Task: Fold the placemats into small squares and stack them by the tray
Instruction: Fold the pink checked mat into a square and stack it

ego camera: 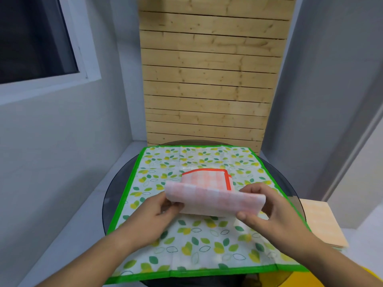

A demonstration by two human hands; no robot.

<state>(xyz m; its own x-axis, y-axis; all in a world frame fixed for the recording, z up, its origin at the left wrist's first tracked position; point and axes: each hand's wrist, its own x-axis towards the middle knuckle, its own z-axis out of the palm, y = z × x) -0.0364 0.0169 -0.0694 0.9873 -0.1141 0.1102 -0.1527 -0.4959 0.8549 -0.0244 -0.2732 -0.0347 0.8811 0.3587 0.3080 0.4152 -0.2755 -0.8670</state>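
An orange-checked placemat with an orange-red border lies partly folded in the middle of a larger leaf-print placemat with a green border. My left hand grips the near-left corner of the orange placemat, and my right hand grips its near-right corner. Both hands hold the near flap lifted and curled over toward the far half. The pale underside of the flap faces me. The leaf-print placemat is spread flat over a round dark glass table.
A light wooden board or tray sits to the right of the table. A slatted wooden panel stands behind the table. A window is on the left wall. Something yellow shows at the bottom right.
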